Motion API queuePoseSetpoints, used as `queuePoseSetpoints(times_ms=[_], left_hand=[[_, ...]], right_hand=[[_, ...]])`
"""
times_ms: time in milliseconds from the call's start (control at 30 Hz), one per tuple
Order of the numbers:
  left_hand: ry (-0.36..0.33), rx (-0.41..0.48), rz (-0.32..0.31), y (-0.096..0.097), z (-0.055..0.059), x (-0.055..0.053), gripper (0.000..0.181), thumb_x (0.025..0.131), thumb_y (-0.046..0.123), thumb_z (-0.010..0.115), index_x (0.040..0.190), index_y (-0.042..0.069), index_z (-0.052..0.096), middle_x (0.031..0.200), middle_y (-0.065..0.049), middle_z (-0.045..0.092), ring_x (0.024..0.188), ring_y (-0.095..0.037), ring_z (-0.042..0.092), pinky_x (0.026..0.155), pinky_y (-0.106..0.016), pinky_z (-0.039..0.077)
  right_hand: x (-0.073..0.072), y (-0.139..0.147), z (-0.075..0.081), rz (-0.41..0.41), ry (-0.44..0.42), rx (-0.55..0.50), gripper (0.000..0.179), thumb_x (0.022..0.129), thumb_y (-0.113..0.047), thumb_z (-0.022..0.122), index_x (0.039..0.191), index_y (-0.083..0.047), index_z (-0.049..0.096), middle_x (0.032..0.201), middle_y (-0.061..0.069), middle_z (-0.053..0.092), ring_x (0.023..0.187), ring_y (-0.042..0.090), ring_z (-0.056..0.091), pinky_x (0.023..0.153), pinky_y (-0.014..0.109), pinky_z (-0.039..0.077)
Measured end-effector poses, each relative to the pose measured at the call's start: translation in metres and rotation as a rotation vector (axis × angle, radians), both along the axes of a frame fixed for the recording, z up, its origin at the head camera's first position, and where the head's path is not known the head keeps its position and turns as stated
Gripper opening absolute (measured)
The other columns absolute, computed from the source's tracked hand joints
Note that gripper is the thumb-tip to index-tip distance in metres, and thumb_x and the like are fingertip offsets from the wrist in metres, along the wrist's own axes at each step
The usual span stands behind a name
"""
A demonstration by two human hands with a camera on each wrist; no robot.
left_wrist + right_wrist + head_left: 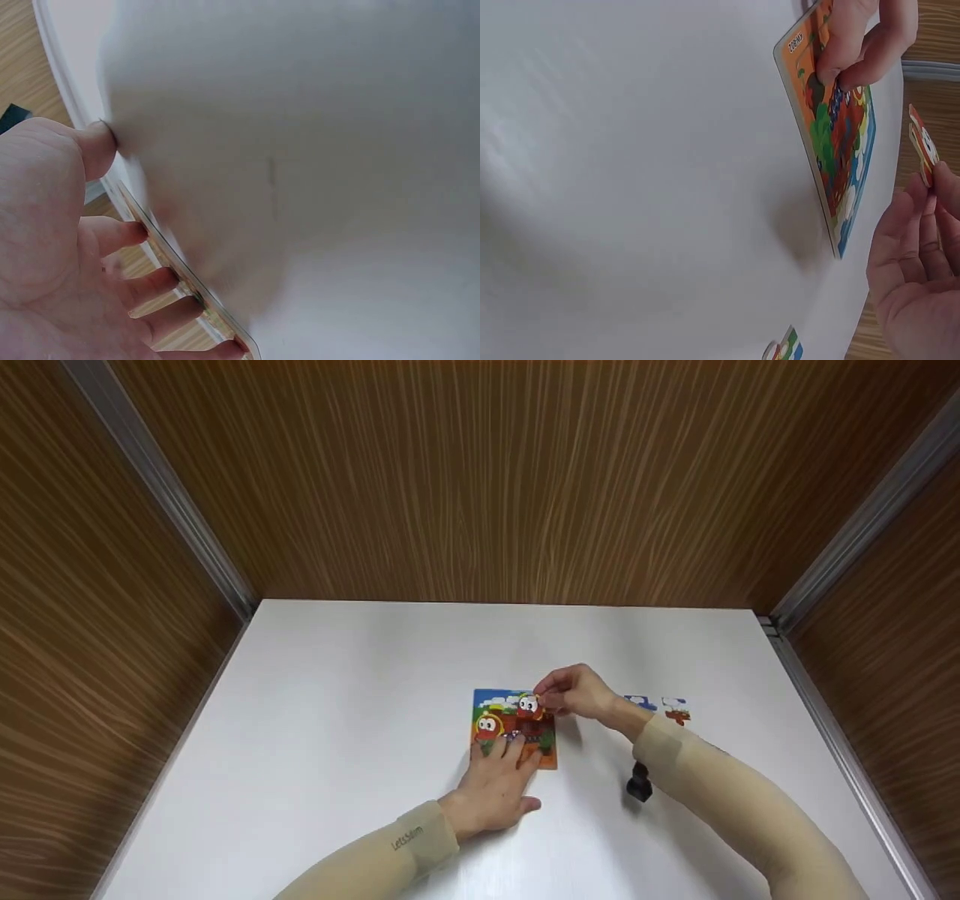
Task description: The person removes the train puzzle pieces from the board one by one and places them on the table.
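A flat, brightly printed jigsaw board (549,760) lies on the white table, showing a cartoon scene with blue sky and an orange lower edge. My left hand (496,789) rests on its lower part, fingers spread and straight, covering some of the picture. In the left wrist view the fingertips (187,304) press on the board near its edge and the thumb reaches out to the side. Above the board's upper right, my right hand (581,694) pinches a red jigsaw piece (924,146) with a white-eyed face between thumb and fingers. In the right wrist view this piece is tilted and apart from the board.
To the right of the board lie a blue-and-white loose piece (640,702) and another with a red-brown shape (676,711). A small black object (639,786) sits beside the right forearm. Wood-grain panels (495,487) wall the table at the back and sides.
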State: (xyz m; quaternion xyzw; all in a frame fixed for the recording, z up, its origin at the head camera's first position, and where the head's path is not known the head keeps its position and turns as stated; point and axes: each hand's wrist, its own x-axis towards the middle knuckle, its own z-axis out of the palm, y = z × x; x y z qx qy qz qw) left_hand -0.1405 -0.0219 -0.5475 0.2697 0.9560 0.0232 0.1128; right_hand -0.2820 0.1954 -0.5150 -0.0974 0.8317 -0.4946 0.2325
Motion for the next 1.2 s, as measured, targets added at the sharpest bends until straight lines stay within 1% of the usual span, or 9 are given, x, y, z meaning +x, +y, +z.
queuePoseSetpoints(times_ms=[167,267,467,633,700,867,1033,1200], left_hand=[[-0.035,0.005,0.004,0.001,0.001,-0.001,0.08,0.11,0.067,0.058,0.176,0.027,0.039,0.185,-0.013,0.034,0.17,-0.041,0.037,0.129,-0.075,0.04],[-0.037,0.001,0.005,0.002,0.0,-0.002,0.079,0.11,0.067,0.056,0.177,0.028,0.038,0.186,-0.013,0.034,0.17,-0.041,0.037,0.13,-0.075,0.04],[-0.032,-0.005,0.01,0.002,0.001,-0.001,0.079,0.11,0.067,0.056,0.177,0.029,0.038,0.186,-0.013,0.033,0.171,-0.042,0.036,0.13,-0.075,0.04],[-0.041,0.002,0.013,0.002,0.001,0.0,0.08,0.11,0.067,0.058,0.177,0.029,0.037,0.186,-0.012,0.034,0.17,-0.042,0.037,0.129,-0.075,0.04],[-0.031,0.005,0.008,0.002,0.0,0.0,0.08,0.11,0.067,0.059,0.177,0.029,0.039,0.185,-0.013,0.035,0.169,-0.041,0.038,0.129,-0.075,0.041],[-0.007,0.012,0.001,0.001,-0.001,0.0,0.079,0.109,0.065,0.061,0.176,0.027,0.041,0.184,-0.014,0.038,0.168,-0.04,0.041,0.127,-0.076,0.042],[-0.02,0.017,0.005,0.001,0.0,0.0,0.079,0.109,0.064,0.061,0.176,0.028,0.04,0.184,-0.014,0.036,0.169,-0.04,0.039,0.129,-0.076,0.04],[-0.012,0.013,-0.006,0.002,0.001,0.001,0.08,0.11,0.066,0.059,0.176,0.027,0.039,0.184,-0.014,0.036,0.168,-0.04,0.04,0.128,-0.076,0.041]], right_hand=[[0.005,0.02,0.0,0.003,0.0,-0.005,0.019,0.103,-0.007,0.078,0.121,0.0,0.081,0.101,0.004,0.084,0.084,0.013,0.073,0.075,0.026,0.066],[0.007,0.033,-0.001,0.002,0.011,-0.005,0.022,0.103,-0.007,0.078,0.122,0.004,0.08,0.099,0.005,0.084,0.083,0.012,0.074,0.075,0.026,0.066],[0.012,0.056,-0.001,-0.018,0.032,-0.005,0.024,0.105,-0.007,0.076,0.123,0.007,0.078,0.102,0.008,0.085,0.083,0.012,0.074,0.074,0.026,0.065],[0.021,0.072,-0.006,-0.042,0.032,-0.018,0.023,0.104,-0.005,0.076,0.122,0.009,0.077,0.098,0.003,0.084,0.08,0.01,0.073,0.07,0.025,0.063],[0.025,0.079,-0.009,-0.054,0.033,-0.02,0.023,0.104,-0.005,0.077,0.122,0.009,0.078,0.096,0.001,0.083,0.078,0.009,0.072,0.068,0.025,0.061],[0.033,0.089,-0.013,-0.08,0.039,-0.017,0.023,0.103,-0.007,0.08,0.119,0.01,0.078,0.093,-0.001,0.083,0.075,0.006,0.07,0.066,0.025,0.06],[0.037,0.097,-0.015,-0.087,0.051,0.011,0.023,0.101,-0.008,0.082,0.116,0.01,0.08,0.091,-0.001,0.082,0.072,0.005,0.067,0.064,0.024,0.058],[0.04,0.103,-0.018,-0.088,0.049,0.036,0.022,0.1,-0.007,0.083,0.114,0.01,0.08,0.091,0.002,0.083,0.072,0.005,0.066,0.063,0.022,0.058]])
